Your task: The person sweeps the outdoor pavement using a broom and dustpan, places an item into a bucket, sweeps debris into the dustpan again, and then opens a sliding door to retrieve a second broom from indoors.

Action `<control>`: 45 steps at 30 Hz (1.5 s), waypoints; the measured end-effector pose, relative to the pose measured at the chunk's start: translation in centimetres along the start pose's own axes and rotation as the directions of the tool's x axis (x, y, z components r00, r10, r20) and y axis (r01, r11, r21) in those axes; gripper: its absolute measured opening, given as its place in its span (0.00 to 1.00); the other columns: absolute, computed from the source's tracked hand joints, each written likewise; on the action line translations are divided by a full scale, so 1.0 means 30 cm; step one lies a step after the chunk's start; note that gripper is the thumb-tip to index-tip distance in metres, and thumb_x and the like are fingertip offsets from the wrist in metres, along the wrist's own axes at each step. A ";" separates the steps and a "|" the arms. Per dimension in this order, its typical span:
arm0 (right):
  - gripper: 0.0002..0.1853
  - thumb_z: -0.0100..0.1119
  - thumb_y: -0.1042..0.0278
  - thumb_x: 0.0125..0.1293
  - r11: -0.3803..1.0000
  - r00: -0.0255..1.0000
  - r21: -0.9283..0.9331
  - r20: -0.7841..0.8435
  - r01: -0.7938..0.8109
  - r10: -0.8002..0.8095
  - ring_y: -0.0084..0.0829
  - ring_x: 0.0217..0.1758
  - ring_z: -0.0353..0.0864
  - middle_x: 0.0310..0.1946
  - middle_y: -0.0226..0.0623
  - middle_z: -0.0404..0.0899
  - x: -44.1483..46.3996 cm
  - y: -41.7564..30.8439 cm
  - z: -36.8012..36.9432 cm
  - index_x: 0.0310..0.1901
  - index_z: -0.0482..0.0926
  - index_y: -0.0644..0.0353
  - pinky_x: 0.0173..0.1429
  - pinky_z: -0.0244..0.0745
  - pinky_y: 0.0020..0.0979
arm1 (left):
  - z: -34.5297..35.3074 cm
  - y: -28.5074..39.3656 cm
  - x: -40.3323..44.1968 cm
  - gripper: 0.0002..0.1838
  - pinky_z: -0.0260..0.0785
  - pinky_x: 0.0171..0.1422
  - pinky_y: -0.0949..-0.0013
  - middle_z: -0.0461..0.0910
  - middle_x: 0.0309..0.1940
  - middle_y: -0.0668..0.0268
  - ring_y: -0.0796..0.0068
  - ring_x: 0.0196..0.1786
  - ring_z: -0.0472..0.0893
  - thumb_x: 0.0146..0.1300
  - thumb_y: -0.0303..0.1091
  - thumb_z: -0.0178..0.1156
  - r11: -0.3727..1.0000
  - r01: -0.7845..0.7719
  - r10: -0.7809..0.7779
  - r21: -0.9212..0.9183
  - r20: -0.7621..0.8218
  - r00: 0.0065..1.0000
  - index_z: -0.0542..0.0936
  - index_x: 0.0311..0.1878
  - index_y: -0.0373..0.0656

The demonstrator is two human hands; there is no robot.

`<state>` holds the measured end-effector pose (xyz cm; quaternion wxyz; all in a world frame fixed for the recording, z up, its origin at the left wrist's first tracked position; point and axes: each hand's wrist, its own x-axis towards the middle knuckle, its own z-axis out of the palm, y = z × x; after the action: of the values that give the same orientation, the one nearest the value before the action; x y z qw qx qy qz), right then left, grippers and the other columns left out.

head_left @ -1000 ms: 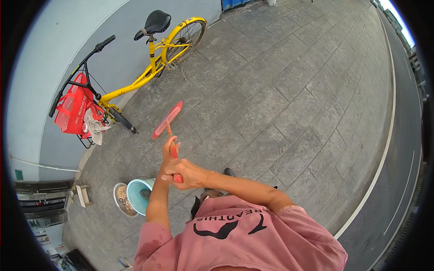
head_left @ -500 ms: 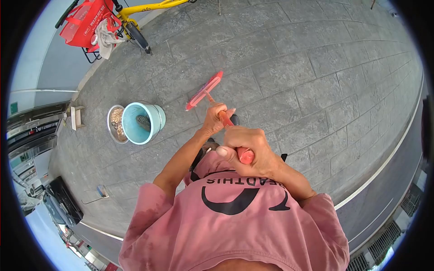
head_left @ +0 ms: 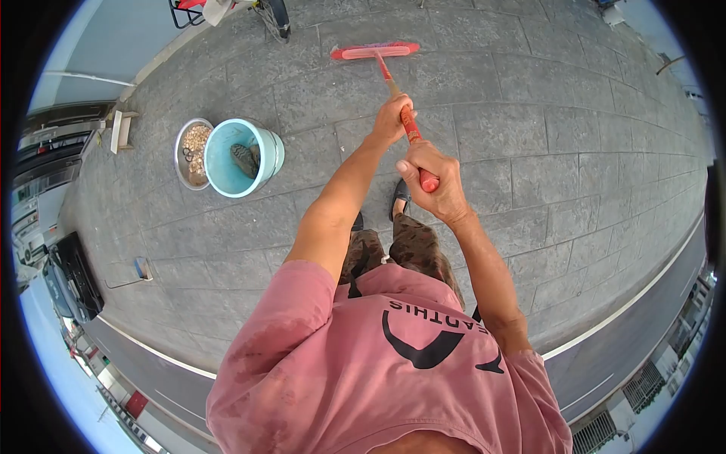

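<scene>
A broom (head_left: 376, 51) with a red and pink head lies across the grey paving at the top centre, its stick running down towards my body. My left hand (head_left: 394, 119) is wrapped round the lower part of the stick. Nearer my chest, my right hand (head_left: 436, 179) grips the top of the stick, and the round red end shows beside the thumb. The bristles mostly hide beneath the pink plastic.
Left of my arms stands a light blue bucket (head_left: 270, 155) with a dark object inside, touching a metal bowl (head_left: 179, 157) of pale pieces. A small stool (head_left: 120, 132), a dustpan (head_left: 143, 268), a bicycle wheel (head_left: 274, 17) and a parked car (head_left: 74, 277) are farther off.
The broom head has swung to the right and turned nearly level across the view. Both hands keep their hold on the stick. The view has turned, so the bicycle has mostly left it.
</scene>
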<state>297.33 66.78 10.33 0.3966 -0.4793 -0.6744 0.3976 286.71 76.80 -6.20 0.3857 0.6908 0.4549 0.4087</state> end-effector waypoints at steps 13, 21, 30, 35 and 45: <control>0.16 0.57 0.66 0.54 0.958 0.998 0.286 0.057 -0.009 -0.007 0.32 0.20 0.68 0.14 0.34 0.66 -0.274 -0.508 -0.014 0.15 0.66 0.64 0.36 0.67 0.35 | -0.133 0.369 -0.529 0.20 0.57 0.28 0.65 0.61 0.11 0.62 0.63 0.19 0.62 0.48 0.34 0.63 0.993 -0.081 0.083 -0.089 0.015 0.996 0.61 0.13 0.41; 0.14 0.57 0.70 0.54 0.973 0.978 0.142 0.077 0.180 -0.192 0.31 0.19 0.66 0.15 0.35 0.65 -0.280 -0.477 0.290 0.16 0.66 0.63 0.31 0.66 0.31 | -0.368 0.227 -0.549 0.19 0.58 0.30 0.61 0.64 0.13 0.61 0.60 0.22 0.65 0.49 0.34 0.60 0.999 -0.030 0.034 0.031 -0.124 0.992 0.62 0.14 0.38; 0.13 0.55 0.71 0.55 0.986 0.981 0.166 0.189 0.012 -0.044 0.33 0.22 0.67 0.17 0.37 0.66 -0.497 -0.581 0.377 0.17 0.66 0.65 0.34 0.67 0.32 | -0.352 0.273 -0.878 0.17 0.56 0.28 0.62 0.63 0.12 0.60 0.59 0.22 0.65 0.47 0.29 0.60 0.993 0.083 -0.089 -0.080 -0.064 0.994 0.61 0.13 0.39; 0.15 0.52 0.69 0.56 0.959 0.977 0.271 -0.210 0.082 -0.025 0.31 0.20 0.67 0.14 0.34 0.66 -0.547 -0.690 0.239 0.16 0.66 0.63 0.35 0.67 0.36 | -0.276 0.436 -0.806 0.19 0.55 0.25 0.64 0.62 0.12 0.61 0.62 0.19 0.62 0.50 0.31 0.60 0.989 -0.108 0.100 -0.097 -0.078 0.992 0.61 0.14 0.39; 0.12 0.61 0.70 0.50 0.985 0.935 -0.163 -0.355 -0.054 -0.007 0.35 0.25 0.66 0.18 0.37 0.65 -0.555 -0.426 0.351 0.19 0.67 0.63 0.34 0.65 0.33 | -0.015 0.279 -0.534 0.16 0.61 0.32 0.63 0.65 0.17 0.62 0.62 0.23 0.66 0.49 0.31 0.61 0.929 -0.199 0.287 -0.312 0.269 0.919 0.62 0.17 0.40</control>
<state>287.22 46.24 15.60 0.4644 -0.5831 -0.6177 0.2505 284.89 59.34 -1.88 0.4912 0.7367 0.2366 0.3999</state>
